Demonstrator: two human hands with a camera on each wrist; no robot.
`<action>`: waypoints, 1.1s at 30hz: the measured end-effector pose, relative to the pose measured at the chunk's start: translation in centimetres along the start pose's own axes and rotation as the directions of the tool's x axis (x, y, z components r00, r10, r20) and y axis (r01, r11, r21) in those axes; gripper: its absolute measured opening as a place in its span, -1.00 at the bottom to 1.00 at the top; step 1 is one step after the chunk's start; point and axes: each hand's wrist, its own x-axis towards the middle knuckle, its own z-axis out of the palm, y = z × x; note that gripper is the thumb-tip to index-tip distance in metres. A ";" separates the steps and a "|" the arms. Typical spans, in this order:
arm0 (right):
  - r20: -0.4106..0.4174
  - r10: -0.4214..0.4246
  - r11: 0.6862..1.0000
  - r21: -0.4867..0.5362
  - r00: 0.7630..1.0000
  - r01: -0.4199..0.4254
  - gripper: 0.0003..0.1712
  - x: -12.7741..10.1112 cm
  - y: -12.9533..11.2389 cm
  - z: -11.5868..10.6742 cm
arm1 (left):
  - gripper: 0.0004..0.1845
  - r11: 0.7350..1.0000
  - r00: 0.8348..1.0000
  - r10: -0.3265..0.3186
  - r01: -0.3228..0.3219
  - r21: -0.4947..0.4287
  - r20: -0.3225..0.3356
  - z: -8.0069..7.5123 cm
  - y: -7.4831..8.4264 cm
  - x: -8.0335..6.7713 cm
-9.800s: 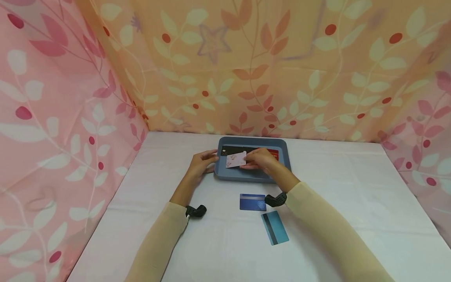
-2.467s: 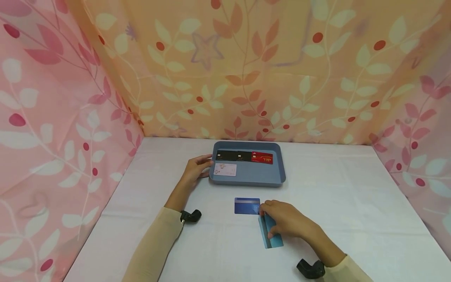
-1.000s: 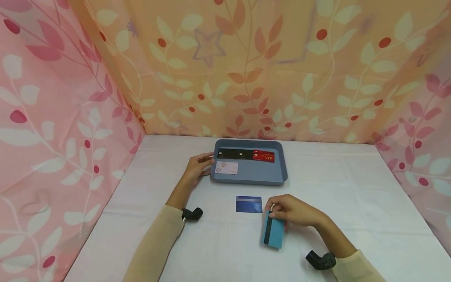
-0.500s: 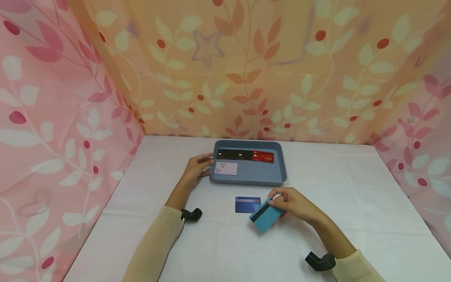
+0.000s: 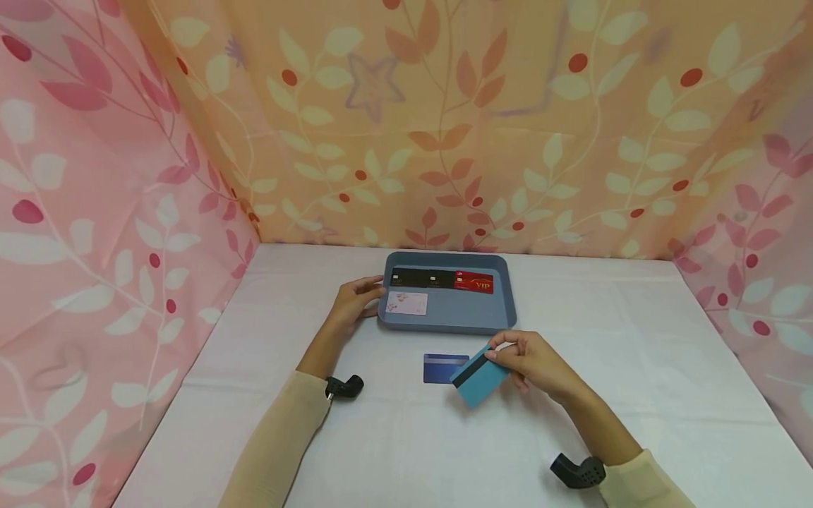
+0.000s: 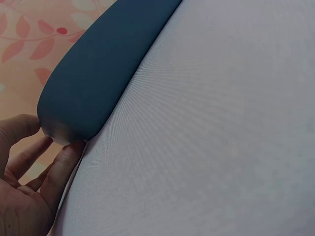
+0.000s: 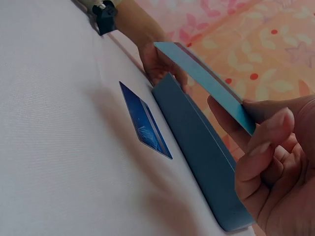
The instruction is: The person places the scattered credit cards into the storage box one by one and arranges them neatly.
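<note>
Teal plastic shows in the right hand [image 5: 530, 360]: its grip pinches a teal card [image 5: 479, 381] with a dark stripe by one short end, thumb on one face and fingers [image 7: 266, 147] on the other. The card hangs tilted in the air, clear of the white surface [image 5: 635, 353], just in front of the near rim of the blue-grey tray [image 5: 502, 321]. Beside it, also in front of the tray and a little toward the tray's left half, a dark blue card [image 5: 444, 367] lies flat on the surface; the teal card's lower corner reaches close to the blue card's right edge.

Against the tray's left wall rests the left hand [image 5: 356, 305], its grip loosely spread, fingertips [image 6: 66, 157] touching the tray's near left corner and curling round nothing. Inside the tray, along its far wall, lie two black cards [image 5: 422, 279] and a red card [image 5: 474, 283] in a row. A white card [image 5: 407, 303] sits at the tray's left near corner, closest to the left hand. Behind the tray hang leaf-patterned curtains [image 5: 444, 127].
</note>
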 end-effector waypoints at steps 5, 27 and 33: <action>-0.015 0.004 1.000 0.003 1.000 -0.004 -0.64 0.2 0.2 0.0 | -0.54 1.000 1.000 -0.001 0.001 0.005 -0.001 0.0 0.1 0.0; -0.050 -0.069 0.996 0.050 0.996 0.071 -0.68 0.5 0.6 0.3 | -0.55 1.000 1.000 -0.004 0.004 0.015 -0.006 0.1 0.2 -0.1; -0.083 -0.057 0.998 0.036 0.995 0.060 -0.65 0.4 0.4 0.5 | -0.53 1.000 1.000 -0.007 0.007 0.016 0.001 0.0 0.2 0.0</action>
